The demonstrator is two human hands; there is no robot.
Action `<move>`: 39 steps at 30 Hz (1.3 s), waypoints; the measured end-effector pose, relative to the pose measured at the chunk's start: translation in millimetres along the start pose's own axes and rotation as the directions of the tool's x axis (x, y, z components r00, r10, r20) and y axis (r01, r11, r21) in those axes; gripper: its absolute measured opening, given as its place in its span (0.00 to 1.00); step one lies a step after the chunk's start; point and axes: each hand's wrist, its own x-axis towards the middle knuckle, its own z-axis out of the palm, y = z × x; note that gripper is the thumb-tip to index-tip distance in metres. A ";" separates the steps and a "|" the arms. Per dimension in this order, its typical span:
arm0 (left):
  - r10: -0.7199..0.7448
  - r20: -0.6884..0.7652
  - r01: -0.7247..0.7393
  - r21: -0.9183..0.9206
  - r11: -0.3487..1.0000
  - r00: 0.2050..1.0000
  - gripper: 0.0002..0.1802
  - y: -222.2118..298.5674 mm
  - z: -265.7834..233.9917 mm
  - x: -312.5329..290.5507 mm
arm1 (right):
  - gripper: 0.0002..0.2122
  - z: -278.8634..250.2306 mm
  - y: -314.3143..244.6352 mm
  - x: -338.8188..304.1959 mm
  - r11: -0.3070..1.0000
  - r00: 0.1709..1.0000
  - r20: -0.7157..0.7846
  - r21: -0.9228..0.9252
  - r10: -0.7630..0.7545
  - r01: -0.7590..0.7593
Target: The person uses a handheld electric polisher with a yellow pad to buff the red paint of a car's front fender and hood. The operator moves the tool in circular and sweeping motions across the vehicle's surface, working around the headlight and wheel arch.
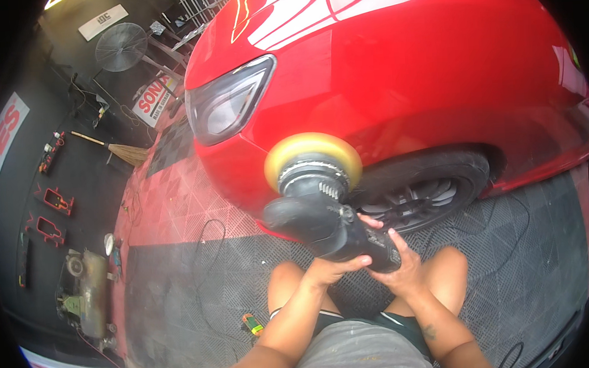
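A black car polisher (316,223) with a round yellow foam pad (277,161) is held up in front of me. The pad lies against, or very near, the red car's front fender (364,107), between headlight and wheel; contact itself is hidden. My left hand (335,267) grips the underside of the polisher's body, thumb pointing right. Farther back, my right hand (399,265) is wrapped around the rear end of its handle. Parts of the fingers of both hands are hidden behind the tool.
Right of the pad is the front wheel (415,201); the headlight (230,104) is up left. A dark cable (205,255) trails over the tiled floor (174,303). By my left leg lies a small green-orange item (252,324). A compressor (90,294), broom (126,153) and fan (121,48) stand left.
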 end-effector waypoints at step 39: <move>-0.451 -0.090 0.384 -0.394 0.835 0.888 0.39 257.5 128.5 131.5 | 0.56 -204.7 -255.1 203.2 0.868 0.776 0.411 -0.086 0.479 -0.490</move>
